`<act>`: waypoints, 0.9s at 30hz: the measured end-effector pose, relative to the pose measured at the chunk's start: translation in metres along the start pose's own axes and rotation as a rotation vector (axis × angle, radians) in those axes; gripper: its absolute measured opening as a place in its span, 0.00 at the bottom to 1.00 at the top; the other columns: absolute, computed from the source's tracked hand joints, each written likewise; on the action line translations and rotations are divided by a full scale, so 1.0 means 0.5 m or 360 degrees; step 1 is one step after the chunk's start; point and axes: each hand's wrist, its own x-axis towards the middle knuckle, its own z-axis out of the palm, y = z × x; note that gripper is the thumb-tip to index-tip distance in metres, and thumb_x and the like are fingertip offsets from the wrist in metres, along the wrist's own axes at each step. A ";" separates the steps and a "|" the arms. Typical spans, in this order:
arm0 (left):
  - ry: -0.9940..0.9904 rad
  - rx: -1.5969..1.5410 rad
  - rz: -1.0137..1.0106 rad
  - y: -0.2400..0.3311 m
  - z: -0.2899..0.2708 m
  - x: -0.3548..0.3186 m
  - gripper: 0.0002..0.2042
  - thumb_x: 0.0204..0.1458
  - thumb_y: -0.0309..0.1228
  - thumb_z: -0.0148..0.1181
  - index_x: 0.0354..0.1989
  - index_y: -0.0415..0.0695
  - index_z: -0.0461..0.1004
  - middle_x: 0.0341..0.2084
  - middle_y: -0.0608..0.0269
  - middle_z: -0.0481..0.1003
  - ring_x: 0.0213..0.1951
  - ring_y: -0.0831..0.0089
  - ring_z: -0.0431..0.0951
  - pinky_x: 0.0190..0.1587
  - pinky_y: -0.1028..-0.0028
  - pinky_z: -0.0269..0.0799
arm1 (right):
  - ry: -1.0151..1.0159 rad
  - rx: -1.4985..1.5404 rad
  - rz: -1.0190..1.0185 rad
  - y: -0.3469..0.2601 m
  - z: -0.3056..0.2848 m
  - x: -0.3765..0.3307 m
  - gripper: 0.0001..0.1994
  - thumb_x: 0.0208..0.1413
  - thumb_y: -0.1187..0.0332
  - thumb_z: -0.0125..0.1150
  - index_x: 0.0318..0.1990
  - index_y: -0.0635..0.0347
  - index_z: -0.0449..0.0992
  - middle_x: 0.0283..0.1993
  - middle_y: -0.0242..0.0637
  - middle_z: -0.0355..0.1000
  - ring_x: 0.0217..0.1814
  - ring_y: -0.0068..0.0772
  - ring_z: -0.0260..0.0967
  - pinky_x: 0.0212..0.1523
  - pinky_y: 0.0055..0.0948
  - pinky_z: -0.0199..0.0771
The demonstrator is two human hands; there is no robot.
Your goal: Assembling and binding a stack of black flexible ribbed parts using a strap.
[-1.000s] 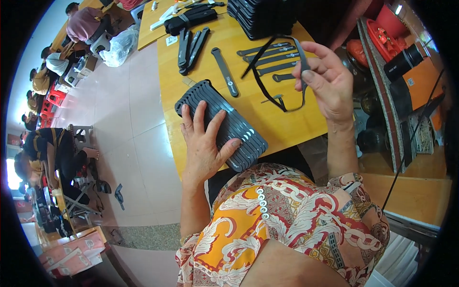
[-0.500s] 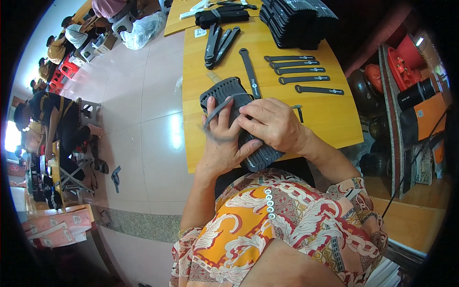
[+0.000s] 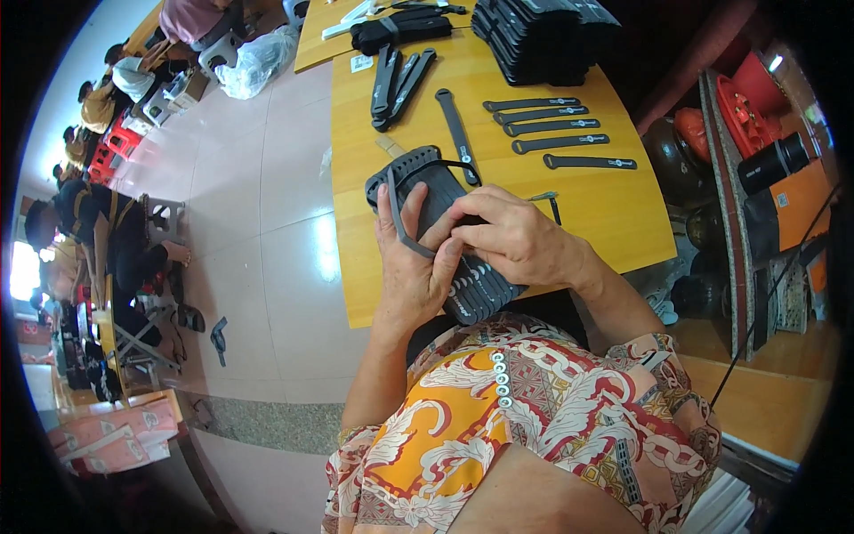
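A thick stack of flat black straps (image 3: 485, 292) with rounded, slotted ends is held just above the table's near edge. My left hand (image 3: 402, 271) is closed round its left side, fingers lying across the top. A narrow dark strap (image 3: 397, 212) stands up in a loose loop around the stack's far part and passes over my left fingers. My right hand (image 3: 525, 233) is closed, its fingertips pinching at the middle of the stack beside my left fingers. What exactly the right fingertips hold is hidden. Beyond the stack lies a single black strap (image 3: 458, 133).
Several loose straps (image 3: 591, 163) lie in a row on the yellow table (image 3: 623, 222). Folded straps (image 3: 405, 93), a black bundle (image 3: 400, 32) and a tall black stack (image 3: 534, 44) are farther back. A small dark T-shaped item (image 3: 557, 210) lies right of my hands. A cluttered shelf (image 3: 725, 214) stands at right.
The narrow strap, blurred earlier across my left fingers, now stands as a clear loop along them. My right fingertips have moved slightly nearer the left thumb. The whole view has shifted a little.
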 end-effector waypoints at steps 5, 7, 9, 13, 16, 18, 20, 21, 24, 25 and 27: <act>0.0033 -0.0090 -0.0119 0.009 0.000 -0.003 0.16 0.49 0.29 0.57 0.48 0.44 0.77 0.58 0.42 0.62 0.67 0.40 0.42 0.66 0.52 0.41 | 0.0534 0.0037 0.0347 0.030 0.015 -0.007 0.14 0.48 0.70 0.66 0.41 0.67 0.75 0.38 0.43 0.70 0.41 0.42 0.71 0.41 0.33 0.72; 0.0003 -0.0068 -0.0079 0.015 -0.005 -0.001 0.16 0.48 0.28 0.57 0.47 0.42 0.77 0.59 0.42 0.62 0.68 0.41 0.41 0.66 0.52 0.41 | 0.0511 0.0627 0.1268 0.043 0.019 0.000 0.16 0.50 0.67 0.66 0.41 0.71 0.74 0.37 0.42 0.71 0.36 0.32 0.71 0.35 0.29 0.72; 0.0001 0.0015 -0.0049 0.017 -0.007 -0.001 0.16 0.48 0.27 0.57 0.47 0.42 0.77 0.59 0.42 0.62 0.68 0.43 0.41 0.66 0.53 0.41 | 0.0498 0.0653 0.1318 0.058 0.026 0.001 0.16 0.50 0.66 0.69 0.39 0.71 0.73 0.31 0.29 0.68 0.31 0.14 0.62 0.33 0.17 0.67; -0.0038 0.0031 -0.0072 0.021 -0.010 -0.003 0.16 0.48 0.26 0.55 0.48 0.42 0.77 0.60 0.44 0.61 0.69 0.44 0.40 0.66 0.54 0.39 | 0.0405 0.0969 0.1204 0.066 0.049 0.000 0.10 0.54 0.69 0.62 0.37 0.68 0.74 0.25 0.26 0.67 0.29 0.14 0.62 0.29 0.17 0.63; -0.0061 0.0070 -0.0095 0.023 -0.012 -0.005 0.17 0.50 0.27 0.52 0.49 0.43 0.76 0.62 0.47 0.59 0.68 0.44 0.40 0.67 0.53 0.38 | 0.0799 0.1099 0.1322 0.056 0.050 0.001 0.07 0.57 0.70 0.55 0.35 0.65 0.75 0.25 0.28 0.68 0.26 0.15 0.63 0.27 0.17 0.64; -0.0106 0.0077 -0.0113 0.021 -0.014 -0.005 0.18 0.50 0.28 0.49 0.50 0.43 0.76 0.62 0.48 0.58 0.68 0.43 0.40 0.67 0.51 0.37 | 0.0904 0.1440 0.1412 0.054 0.056 -0.004 0.07 0.58 0.70 0.53 0.35 0.63 0.75 0.26 0.29 0.69 0.25 0.17 0.64 0.26 0.18 0.65; -0.0085 0.0073 -0.0067 0.010 -0.015 -0.005 0.18 0.50 0.28 0.49 0.50 0.43 0.75 0.62 0.48 0.58 0.68 0.42 0.40 0.67 0.51 0.36 | 0.1209 0.1979 0.1551 0.064 0.059 -0.013 0.09 0.58 0.66 0.53 0.31 0.60 0.76 0.24 0.30 0.70 0.24 0.18 0.66 0.25 0.20 0.67; -0.0066 0.0068 -0.0020 0.007 -0.015 -0.007 0.19 0.50 0.28 0.49 0.50 0.43 0.75 0.62 0.48 0.58 0.68 0.41 0.40 0.67 0.50 0.36 | 0.1194 0.1982 0.1551 0.069 0.060 -0.016 0.09 0.58 0.66 0.53 0.31 0.60 0.76 0.24 0.30 0.70 0.24 0.18 0.66 0.25 0.20 0.67; -0.0071 0.0074 -0.0048 0.008 -0.012 -0.003 0.19 0.48 0.28 0.49 0.51 0.44 0.74 0.62 0.48 0.58 0.68 0.40 0.40 0.66 0.48 0.35 | 0.1380 0.2240 0.1607 0.063 0.060 -0.008 0.09 0.59 0.67 0.50 0.32 0.60 0.75 0.25 0.31 0.69 0.23 0.22 0.64 0.24 0.22 0.66; -0.0079 0.0063 -0.0050 0.008 -0.011 -0.003 0.19 0.48 0.29 0.50 0.51 0.45 0.74 0.63 0.48 0.57 0.68 0.40 0.39 0.66 0.47 0.35 | 0.1372 0.2241 0.1608 0.066 0.060 -0.010 0.09 0.59 0.67 0.50 0.32 0.60 0.75 0.25 0.31 0.69 0.23 0.22 0.64 0.24 0.22 0.66; -0.0096 0.0120 -0.0044 0.012 -0.012 -0.004 0.20 0.47 0.28 0.51 0.52 0.47 0.74 0.63 0.50 0.56 0.68 0.40 0.39 0.64 0.42 0.35 | 0.1422 0.2368 0.1654 0.081 0.061 -0.019 0.08 0.58 0.69 0.50 0.32 0.60 0.75 0.25 0.31 0.70 0.24 0.23 0.65 0.25 0.23 0.66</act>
